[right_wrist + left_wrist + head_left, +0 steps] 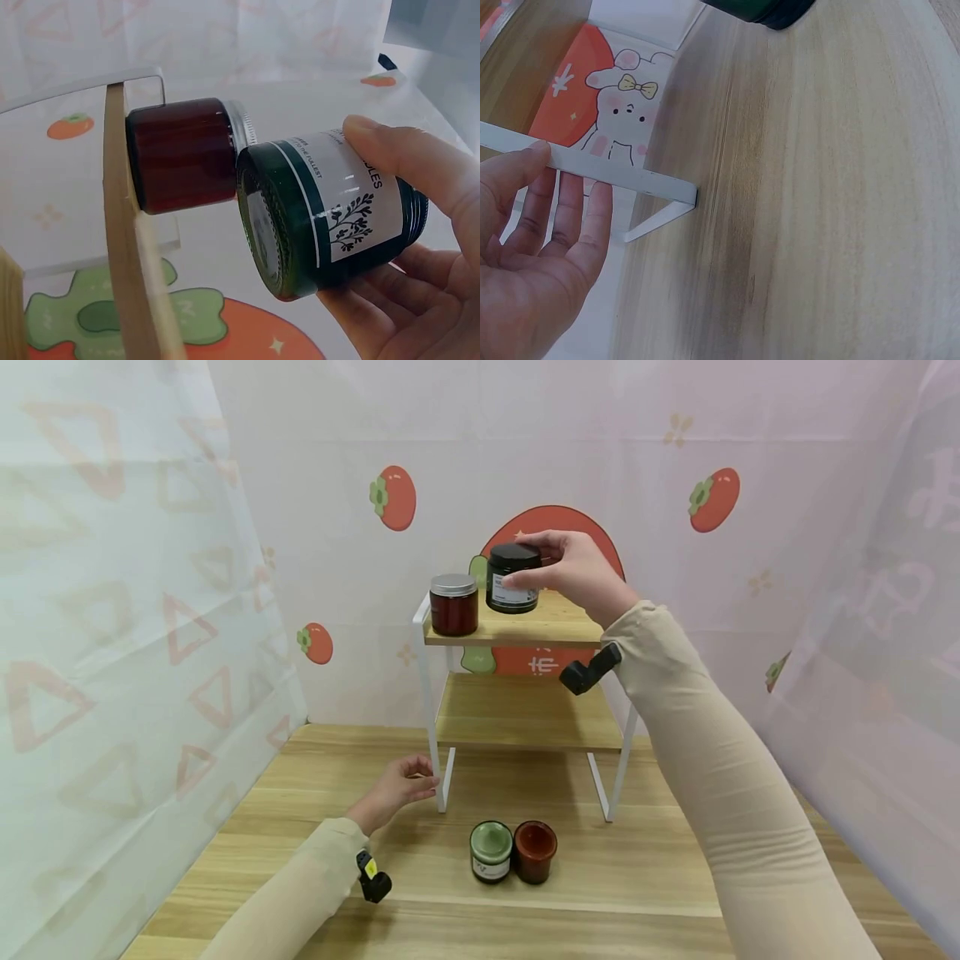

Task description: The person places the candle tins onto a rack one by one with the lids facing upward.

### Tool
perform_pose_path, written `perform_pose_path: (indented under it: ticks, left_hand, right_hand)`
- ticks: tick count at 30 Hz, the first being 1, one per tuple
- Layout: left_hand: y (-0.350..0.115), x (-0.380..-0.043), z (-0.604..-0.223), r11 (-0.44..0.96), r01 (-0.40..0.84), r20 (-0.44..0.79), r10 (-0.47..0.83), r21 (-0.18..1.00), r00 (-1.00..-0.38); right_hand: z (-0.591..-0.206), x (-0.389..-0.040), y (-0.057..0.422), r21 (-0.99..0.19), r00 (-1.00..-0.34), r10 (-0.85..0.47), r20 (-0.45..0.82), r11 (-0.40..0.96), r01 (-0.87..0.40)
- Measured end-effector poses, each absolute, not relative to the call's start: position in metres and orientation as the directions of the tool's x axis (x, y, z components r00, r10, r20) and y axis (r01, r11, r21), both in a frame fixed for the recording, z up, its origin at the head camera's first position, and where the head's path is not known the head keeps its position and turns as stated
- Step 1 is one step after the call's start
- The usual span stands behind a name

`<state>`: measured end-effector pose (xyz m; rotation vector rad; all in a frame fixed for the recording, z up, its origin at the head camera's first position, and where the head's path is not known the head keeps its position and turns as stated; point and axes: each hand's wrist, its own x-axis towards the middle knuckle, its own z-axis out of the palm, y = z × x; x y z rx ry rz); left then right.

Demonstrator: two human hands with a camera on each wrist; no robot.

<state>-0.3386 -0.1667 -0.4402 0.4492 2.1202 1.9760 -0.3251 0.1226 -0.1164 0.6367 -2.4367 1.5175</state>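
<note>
Nearest, a light green jar (491, 856) and a small red jar (535, 857) stood side by side on the wooden surface (637, 885). Beyond them, the left hand (397, 789) pinched a white leg (637, 178) of the rack (525, 714) near its foot. Farther up, the right hand (576, 568) gripped a dark green jar (512, 596), held above the top board (540, 627) just beside a silver-lidded amber jar (454, 613); persimmon-printed cloth (600, 410) hung behind

"TO THE FULLEST" on dark green jar (337, 217), partly covered word ending "LES"
</note>
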Motion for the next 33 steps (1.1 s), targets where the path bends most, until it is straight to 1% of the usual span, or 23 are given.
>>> perform_pose_path:
  ticks: [8,17,33]
  left_hand:
    - [-0.168,-0.338,-0.44,0.056,0.085,0.059,0.357,0.995,-0.932]
    - [-0.168,-0.338,-0.441,0.06,0.095,0.067,0.364,0.994,-0.929]
    - [-0.166,-0.338,-0.441,0.056,0.091,0.065,0.367,0.994,-0.928]
  right_hand:
    - [-0.125,-0.338,0.113,-0.824,-0.893,-0.237,0.382,0.35,-0.445]
    - [-0.136,-0.347,0.111,-0.83,-0.908,-0.217,0.359,0.37,-0.417]
    - [-0.144,-0.352,0.11,-0.844,-0.92,-0.206,0.334,0.369,-0.389]
